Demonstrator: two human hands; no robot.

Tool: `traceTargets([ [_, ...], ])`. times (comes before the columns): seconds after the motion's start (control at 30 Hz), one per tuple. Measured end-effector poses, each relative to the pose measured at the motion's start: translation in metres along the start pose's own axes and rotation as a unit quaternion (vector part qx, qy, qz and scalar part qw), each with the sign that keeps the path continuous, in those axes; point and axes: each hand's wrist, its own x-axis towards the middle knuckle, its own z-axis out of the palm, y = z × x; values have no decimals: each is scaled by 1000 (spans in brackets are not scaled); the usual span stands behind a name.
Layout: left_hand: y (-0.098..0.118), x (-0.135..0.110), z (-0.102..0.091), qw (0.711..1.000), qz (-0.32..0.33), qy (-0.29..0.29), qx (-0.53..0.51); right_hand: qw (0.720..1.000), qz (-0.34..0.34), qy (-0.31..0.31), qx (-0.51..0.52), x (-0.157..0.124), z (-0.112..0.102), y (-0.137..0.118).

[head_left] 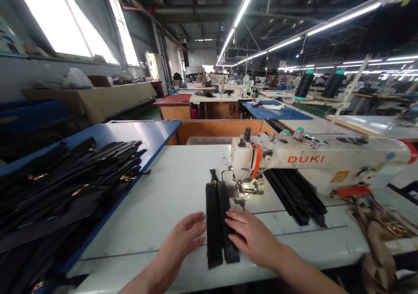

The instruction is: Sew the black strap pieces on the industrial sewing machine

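Note:
A long black zipper strip (216, 218) lies lengthwise on the white sewing table (170, 198), its far end just left of the presser foot (245, 188) of the white DUKI sewing machine (320, 159). My left hand (183, 239) rests flat and open against the strip's left edge. Against its right edge lies my right hand (253, 237), also flat and open, its fingertips on the strip. Neither hand grips anything.
A large heap of black pieces with gold fittings (62, 189) covers the blue side table (143, 133) at the left. More black strips (295, 194) lie under the machine arm. Brown pieces with metal rings (382, 233) sit at the right. Other workstations fill the hall behind.

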Motion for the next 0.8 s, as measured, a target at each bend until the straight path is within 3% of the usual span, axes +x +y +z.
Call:
traceTargets([
  [0.17,4,21,11,999,-9,-11,35,1000,9,-14,6,0,-1,0],
  [0.37,-4,48,12,987,-31,-91,126,1000,5,-3,17,-1,0,-1],
  [0.8,-6,49,-9,985,-28,-140,102,999,-35,29,-22,-3,7,12],
])
